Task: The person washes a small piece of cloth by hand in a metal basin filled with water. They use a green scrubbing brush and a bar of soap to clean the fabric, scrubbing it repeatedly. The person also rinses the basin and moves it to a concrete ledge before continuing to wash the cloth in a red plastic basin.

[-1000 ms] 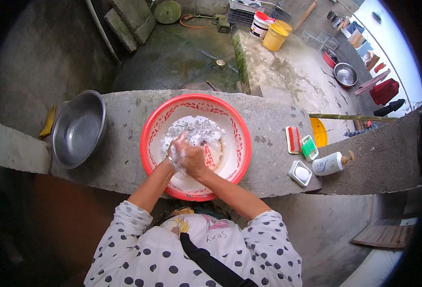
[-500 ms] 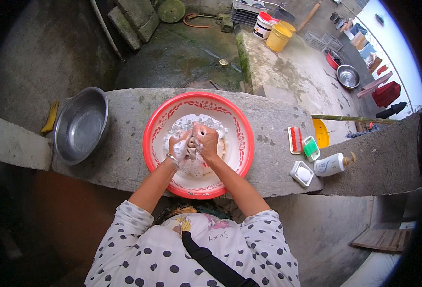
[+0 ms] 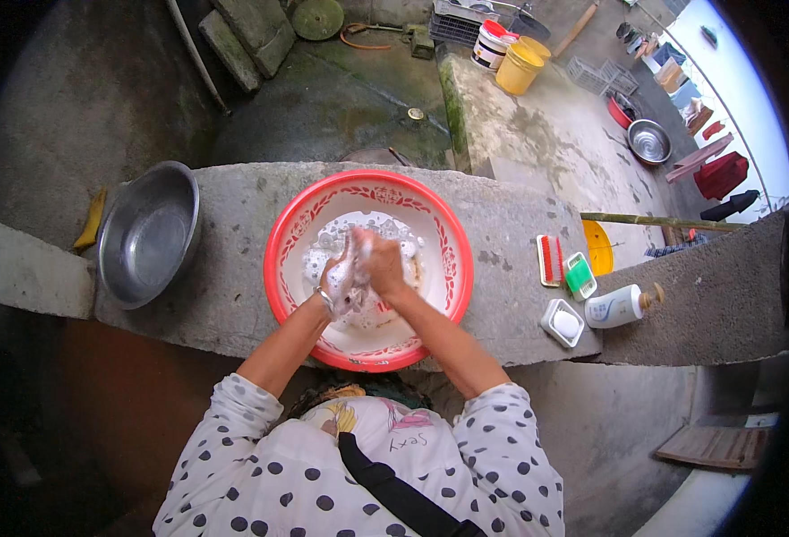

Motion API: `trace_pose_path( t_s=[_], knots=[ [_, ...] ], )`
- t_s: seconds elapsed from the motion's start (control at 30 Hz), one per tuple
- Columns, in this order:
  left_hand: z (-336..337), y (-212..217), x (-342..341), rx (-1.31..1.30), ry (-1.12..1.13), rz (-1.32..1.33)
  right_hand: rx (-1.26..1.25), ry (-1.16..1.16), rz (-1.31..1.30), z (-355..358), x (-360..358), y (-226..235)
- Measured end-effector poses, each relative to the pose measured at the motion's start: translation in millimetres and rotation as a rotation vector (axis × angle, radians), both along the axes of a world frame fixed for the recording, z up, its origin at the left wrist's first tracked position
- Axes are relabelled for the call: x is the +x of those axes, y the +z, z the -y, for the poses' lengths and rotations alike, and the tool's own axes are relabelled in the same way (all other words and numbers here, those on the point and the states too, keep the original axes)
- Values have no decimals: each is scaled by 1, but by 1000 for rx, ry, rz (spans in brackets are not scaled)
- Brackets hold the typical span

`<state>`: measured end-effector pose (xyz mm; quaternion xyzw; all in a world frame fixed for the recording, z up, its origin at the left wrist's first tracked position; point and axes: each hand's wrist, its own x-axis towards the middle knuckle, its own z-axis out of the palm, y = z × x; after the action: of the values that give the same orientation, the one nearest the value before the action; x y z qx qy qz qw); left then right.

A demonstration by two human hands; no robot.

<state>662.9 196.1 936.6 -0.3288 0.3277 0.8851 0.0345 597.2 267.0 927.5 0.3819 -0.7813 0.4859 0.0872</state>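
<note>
A white basin (image 3: 275, 259) with a red rim and a red leaf pattern holds sudsy water (image 3: 325, 240). Inside it, my left hand (image 3: 336, 272), with a bracelet at the wrist, closes round a pale, wet, foam-covered cloth (image 3: 353, 294). Pressed against the same cloth from the other side is my right hand (image 3: 383, 266), its fingers bent and somewhat blurred by motion. Foam and the hands themselves hide most of the cloth.
The basin stands on a stone slab (image 3: 511, 295). A metal basin (image 3: 148, 242) tilts at the left end. On the right are a red-bristled brush (image 3: 551, 259), a green-and-white brush (image 3: 580, 276), white soap in a dish (image 3: 562, 324) and a pump bottle (image 3: 615, 307).
My hands have shifted against each other over the cloth; the right one is turned and more blurred now. More of the cloth shows below the fingers.
</note>
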Motion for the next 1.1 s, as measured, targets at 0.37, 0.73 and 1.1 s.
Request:
trace_pose_path(
  t_s=[0.37, 0.73, 1.1],
  knots=[
    [33, 18, 8, -358, -395, -69, -54, -112, 597, -7, -6, -16],
    [45, -79, -7, 380, -342, -574, -69, 176, -131, 5, 41, 19],
    [15, -22, 3, -125, -173, -125, 265, -113, -124, -8, -17, -12]
  ],
)
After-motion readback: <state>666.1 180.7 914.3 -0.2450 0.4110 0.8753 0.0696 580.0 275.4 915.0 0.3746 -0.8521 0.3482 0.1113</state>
